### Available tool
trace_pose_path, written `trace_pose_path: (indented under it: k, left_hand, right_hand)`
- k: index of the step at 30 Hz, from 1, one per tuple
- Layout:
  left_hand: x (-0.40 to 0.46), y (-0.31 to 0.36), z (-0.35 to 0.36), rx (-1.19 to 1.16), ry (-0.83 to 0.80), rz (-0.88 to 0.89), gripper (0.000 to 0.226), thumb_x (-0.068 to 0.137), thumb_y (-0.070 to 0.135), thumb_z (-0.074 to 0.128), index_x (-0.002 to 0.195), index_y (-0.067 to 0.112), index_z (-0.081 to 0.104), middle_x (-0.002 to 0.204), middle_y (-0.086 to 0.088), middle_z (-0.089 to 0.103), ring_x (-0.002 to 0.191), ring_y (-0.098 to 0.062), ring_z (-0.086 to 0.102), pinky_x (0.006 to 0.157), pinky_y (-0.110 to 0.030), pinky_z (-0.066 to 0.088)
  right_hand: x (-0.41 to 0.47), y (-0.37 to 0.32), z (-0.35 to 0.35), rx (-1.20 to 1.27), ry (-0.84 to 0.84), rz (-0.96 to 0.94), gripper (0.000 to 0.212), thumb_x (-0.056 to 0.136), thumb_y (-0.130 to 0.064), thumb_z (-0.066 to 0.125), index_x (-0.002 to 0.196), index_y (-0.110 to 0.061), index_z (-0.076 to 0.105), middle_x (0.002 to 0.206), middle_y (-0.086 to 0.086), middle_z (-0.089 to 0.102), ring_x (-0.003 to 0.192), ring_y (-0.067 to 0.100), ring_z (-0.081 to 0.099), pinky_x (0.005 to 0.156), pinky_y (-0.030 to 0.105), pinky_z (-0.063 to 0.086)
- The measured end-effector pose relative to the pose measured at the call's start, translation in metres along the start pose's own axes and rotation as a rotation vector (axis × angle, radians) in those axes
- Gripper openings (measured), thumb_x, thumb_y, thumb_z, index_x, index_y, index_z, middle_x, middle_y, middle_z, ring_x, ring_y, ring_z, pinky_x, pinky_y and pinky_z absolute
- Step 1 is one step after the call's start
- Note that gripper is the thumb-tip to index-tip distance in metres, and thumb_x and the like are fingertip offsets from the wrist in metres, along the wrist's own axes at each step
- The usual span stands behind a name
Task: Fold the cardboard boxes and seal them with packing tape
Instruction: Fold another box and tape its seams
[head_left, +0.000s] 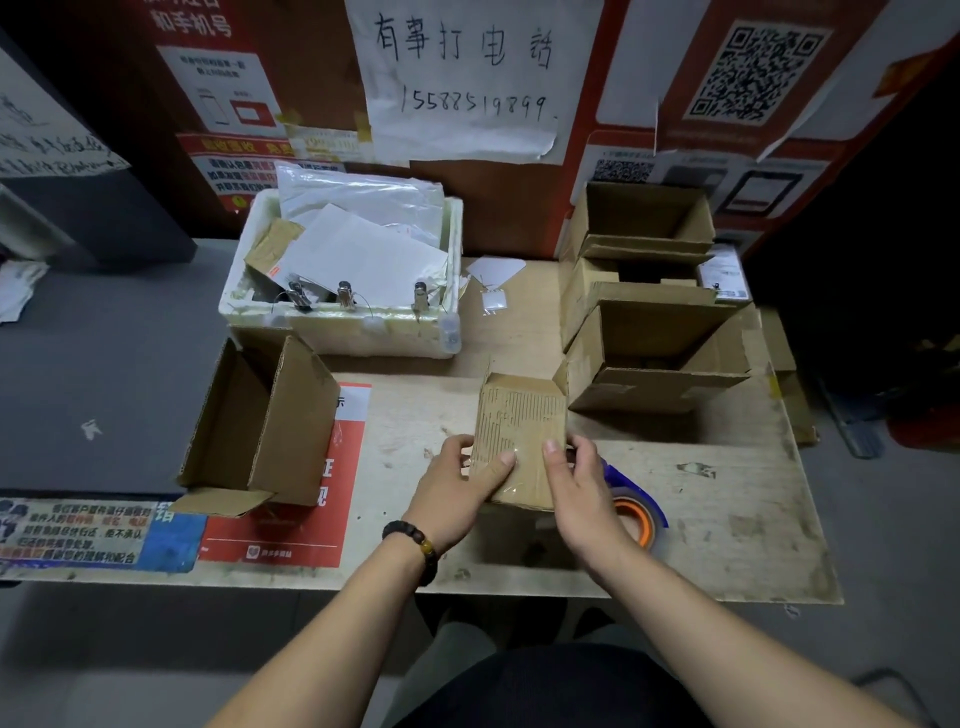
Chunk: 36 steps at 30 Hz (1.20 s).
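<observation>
1. The small cardboard box (519, 436) is right in front of me on the wooden table (727, 519), held up off the surface, its long axis running away from me with open flaps at the far end.
2. My left hand (460, 493) grips its left edge, thumb laid over the top face, fingers curled round the side.
3. My right hand (579, 493) holds the right edge the same way, thumb pressing the glossy tape strip on the near end.
4. Both hands are equally close; the box sits square between them.
5. The tape roll (636, 512) lies just right of my right hand, so I reckon that hand takes it next.
6. Further out: an open box on its side (260, 431) to my left, more open boxes (654, 358) stacked far right, and a white foam bin (343, 322) of papers behind.
</observation>
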<state>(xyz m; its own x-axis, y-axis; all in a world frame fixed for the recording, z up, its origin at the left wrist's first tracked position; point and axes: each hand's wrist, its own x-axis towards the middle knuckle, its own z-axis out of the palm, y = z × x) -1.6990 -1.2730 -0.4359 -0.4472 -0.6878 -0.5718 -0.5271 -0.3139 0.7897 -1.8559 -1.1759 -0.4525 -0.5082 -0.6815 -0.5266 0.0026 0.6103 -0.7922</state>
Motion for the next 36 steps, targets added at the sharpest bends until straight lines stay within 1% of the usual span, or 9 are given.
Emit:
trace_pose_path:
  k: [8,12,16,18,21,26,30,34,36]
  left_hand:
    - [-0.004,0.009,-0.005,-0.108,-0.016,-0.062,0.084,0.062,0.081,0.072,0.133,0.038,0.057,0.126,0.007,0.064,0.106,-0.016,0.070,0.081,-0.043,0.065]
    - [0.002,0.014,-0.011,-0.102,-0.009,-0.058,0.070,0.065,0.070,0.080,0.124,0.034,0.068,0.119,0.000,0.071,0.101,-0.018,0.073,0.081,-0.041,0.065]
    - [0.004,0.028,-0.026,-0.012,-0.025,-0.047,0.034,0.085,0.039,0.082,0.115,0.027,0.074,0.099,0.003,0.078,0.088,-0.015,0.074,0.074,-0.031,0.062]
    - [0.008,0.035,-0.038,0.104,-0.012,-0.011,0.030,0.085,0.037,0.083,0.112,0.028,0.077,0.094,0.007,0.078,0.084,-0.014,0.072,0.070,-0.029,0.058]
    - [0.015,0.046,-0.048,0.297,0.121,0.051,0.036,0.080,0.036,0.086,0.113,0.027,0.076,0.098,0.012,0.077,0.095,-0.015,0.071,0.083,-0.027,0.053]
    - [0.021,0.058,-0.037,0.455,0.472,0.152,0.062,0.085,0.038,0.081,0.136,0.011,0.058,0.134,-0.012,0.054,0.126,-0.030,0.051,0.104,-0.032,0.036]
    - [0.028,0.052,-0.028,0.641,0.537,0.108,0.047,0.095,0.051,0.061,0.133,0.023,0.057,0.135,-0.006,0.055,0.126,-0.035,0.045,0.100,-0.049,0.042]
    - [0.038,0.043,-0.021,0.682,0.307,0.256,0.064,0.087,0.074,0.047,0.141,0.039,0.049,0.151,0.016,0.046,0.145,-0.027,0.033,0.115,-0.053,0.030]
    - [0.041,0.041,-0.024,0.615,0.218,0.334,0.070,0.088,0.069,0.056,0.147,0.034,0.050,0.160,0.003,0.037,0.149,-0.029,0.026,0.121,-0.040,0.020]
  right_hand:
    - [0.009,-0.020,-0.026,0.050,-0.074,-0.012,0.086,0.090,-0.053,0.070,0.159,-0.034,0.022,0.147,-0.006,0.047,0.118,0.014,0.062,0.101,0.044,0.056]
    - [0.006,-0.021,-0.029,-0.032,-0.041,0.008,0.099,0.084,-0.055,0.077,0.159,-0.039,0.015,0.161,-0.004,0.030,0.141,0.022,0.043,0.115,0.050,0.042]
    - [-0.002,-0.033,-0.037,-0.303,0.084,-0.265,0.112,0.077,-0.056,0.082,0.159,-0.046,0.007,0.164,-0.023,0.000,0.152,0.007,0.006,0.121,0.037,0.016]
    - [0.000,-0.043,-0.046,-0.332,0.030,-0.282,0.096,0.081,-0.060,0.078,0.157,-0.047,0.021,0.164,-0.025,0.006,0.151,0.004,0.007,0.117,0.036,0.016]
    - [0.004,-0.045,-0.047,-0.335,-0.058,-0.193,0.056,0.083,-0.062,0.073,0.131,-0.037,0.054,0.137,-0.019,0.045,0.127,0.008,0.046,0.103,0.033,0.046]
    - [-0.016,-0.040,-0.024,-0.467,-0.007,-0.286,0.026,0.090,-0.053,0.070,0.089,-0.028,0.065,0.096,-0.012,0.059,0.088,0.004,0.057,0.074,0.029,0.052]
    - [-0.041,-0.036,0.005,-0.318,-0.267,-0.280,0.016,0.103,-0.027,0.059,0.105,-0.018,0.072,0.106,-0.003,0.062,0.083,0.011,0.070,0.083,0.038,0.058]
    - [-0.054,-0.045,0.010,-0.437,-0.584,-0.299,0.045,0.105,-0.025,0.055,0.150,-0.026,0.050,0.145,-0.011,0.053,0.109,-0.006,0.051,0.092,0.004,0.036]
    - [-0.054,-0.048,-0.003,-0.341,-0.717,-0.228,0.045,0.103,-0.025,0.060,0.148,-0.027,0.053,0.144,-0.008,0.058,0.110,-0.007,0.058,0.099,0.008,0.043]
